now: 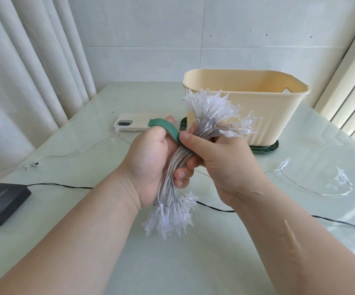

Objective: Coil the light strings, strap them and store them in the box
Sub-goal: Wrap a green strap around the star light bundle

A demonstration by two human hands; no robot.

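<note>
A: Start with the big things. Where does it all sit, taken from the box?

B: The table (108, 241) carries the cream box (278, 116) on its far side, with the top open. The coiled bundle (172, 165) is held in the air in front of the box's near-left corner. I can't see it touching the box.

A: Which way does the bundle run?

B: Its long axis slants. One star cluster hangs low, on the end away from the box. The other cluster is raised and overlaps the box's near wall in this view.

A: And the hands?

B: The left hand (149, 158) is wrapped round the wires on the side away from the box. The right hand (221, 158) is curled round them on the box side, and its thumb pins the green strap (168, 128) against the wires.

A: So how does the strap lie?

B: It crosses the axis in the half nearer the box, arching from the top of the left hand to under the right thumb. Its free tip points away from the box. I'd judge the strapping is begun but not fastened. The next pull has to go round the axis, and the left hand is nearer that tip.

A: Is anything left over?

B: A loose string (341, 177) lies on the table to the right of the box, so I'd judge there is more to coil.
</note>
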